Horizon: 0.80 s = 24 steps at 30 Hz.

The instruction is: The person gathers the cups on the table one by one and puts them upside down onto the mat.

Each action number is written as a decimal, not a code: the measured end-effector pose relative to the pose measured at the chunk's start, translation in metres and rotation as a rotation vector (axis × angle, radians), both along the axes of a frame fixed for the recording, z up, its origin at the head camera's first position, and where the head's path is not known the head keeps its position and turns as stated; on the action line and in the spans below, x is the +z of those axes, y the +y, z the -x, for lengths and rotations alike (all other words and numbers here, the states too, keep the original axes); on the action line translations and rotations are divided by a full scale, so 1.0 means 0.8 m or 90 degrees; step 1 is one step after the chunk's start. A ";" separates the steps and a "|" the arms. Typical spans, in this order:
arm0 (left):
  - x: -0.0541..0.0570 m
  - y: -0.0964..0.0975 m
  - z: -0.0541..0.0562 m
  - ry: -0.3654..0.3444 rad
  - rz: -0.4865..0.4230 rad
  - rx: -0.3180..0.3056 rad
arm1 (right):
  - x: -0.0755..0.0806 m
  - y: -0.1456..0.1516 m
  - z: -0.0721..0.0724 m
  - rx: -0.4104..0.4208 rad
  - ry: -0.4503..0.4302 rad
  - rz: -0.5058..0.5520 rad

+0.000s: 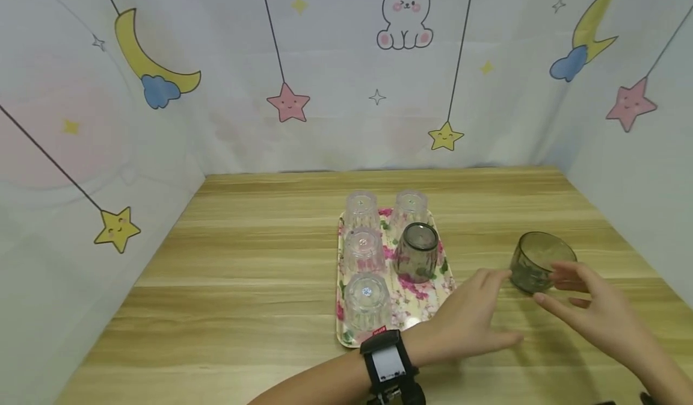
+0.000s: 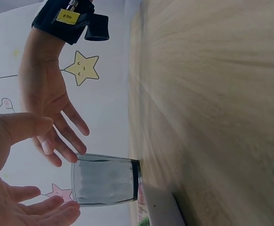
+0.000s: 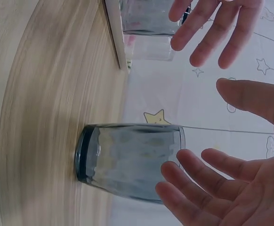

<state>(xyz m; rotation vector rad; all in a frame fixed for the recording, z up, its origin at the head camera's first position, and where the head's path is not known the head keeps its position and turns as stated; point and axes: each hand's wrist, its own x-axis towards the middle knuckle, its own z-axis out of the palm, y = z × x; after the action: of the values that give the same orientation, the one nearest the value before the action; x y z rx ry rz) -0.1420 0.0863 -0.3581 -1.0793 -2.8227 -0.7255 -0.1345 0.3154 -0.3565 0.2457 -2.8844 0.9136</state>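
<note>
A smoky grey-green drinking glass (image 1: 533, 266) stands upright on the wooden table at the right, its wide mouth facing up. My left hand (image 1: 468, 318) reaches toward its left side with fingers extended; whether the fingertips touch it I cannot tell. On the other side, my right hand (image 1: 601, 318) is held with fingers loosely bent and thumb apart, gripping nothing. The right wrist view has the glass (image 3: 132, 160) beyond the right hand's fingers (image 3: 193, 183). Between the two hands, the left wrist view also shows the glass (image 2: 106, 181).
A floral tray (image 1: 400, 318) lies left of the glass. On it stand several clear glasses (image 1: 368, 302) and one smoky glass (image 1: 417, 254), all upside down. A white printed curtain (image 1: 346, 140) encloses the table's back and sides.
</note>
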 end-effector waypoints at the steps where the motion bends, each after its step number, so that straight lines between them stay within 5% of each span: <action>1: 0.000 0.002 0.002 -0.005 -0.003 -0.001 | 0.000 0.002 0.000 -0.004 -0.002 0.002; 16: 0.003 0.031 0.033 0.012 -0.046 0.030 | 0.002 0.035 0.014 -0.033 0.013 -0.014; 24: -0.008 0.048 0.054 0.009 -0.058 0.038 | 0.002 0.047 0.024 -0.052 -0.042 -0.012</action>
<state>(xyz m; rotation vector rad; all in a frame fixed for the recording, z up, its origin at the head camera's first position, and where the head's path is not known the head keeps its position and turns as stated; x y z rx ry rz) -0.1851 0.1246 -0.3649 -0.9779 -2.7672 -0.8292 -0.1539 0.3529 -0.3551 0.1003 -2.9393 0.8983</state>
